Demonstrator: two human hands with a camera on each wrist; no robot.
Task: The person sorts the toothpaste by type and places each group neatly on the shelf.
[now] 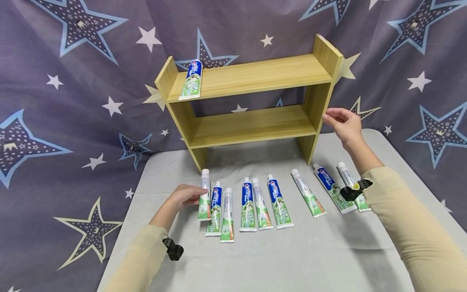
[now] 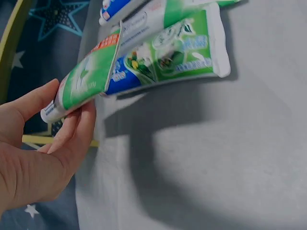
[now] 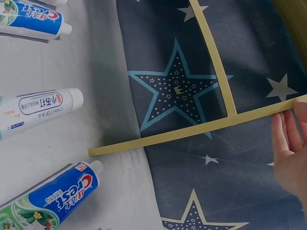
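Observation:
My left hand point(image 1: 187, 195) pinches a white-and-green toothpaste tube point(image 2: 88, 74) near its capped end, thumb on one side and fingers on the other. That tube is tilted, its flat end overlapping a blue-and-green Crest tube point(image 2: 168, 57) in the left wrist view. Another white-and-green tube point(image 1: 228, 215) lies just right of these. My right hand point(image 1: 344, 123) is at the right side panel of a two-tier wooden shelf point(image 1: 255, 77); its thumb and fingertips grip the panel's front edge point(image 3: 192, 129). One Crest tube point(image 1: 192, 80) rests at the left end of the top board.
Three tubes lie mid-table, among them a Crest tube point(image 1: 280, 201). Farther right are a white-and-green tube point(image 1: 308, 192), a Crest tube point(image 1: 330, 186) and another white-and-green tube point(image 1: 346, 174), partly behind the right wrist camera. A star-patterned curtain point(image 1: 91, 162) hangs behind the grey-covered table point(image 1: 262, 259).

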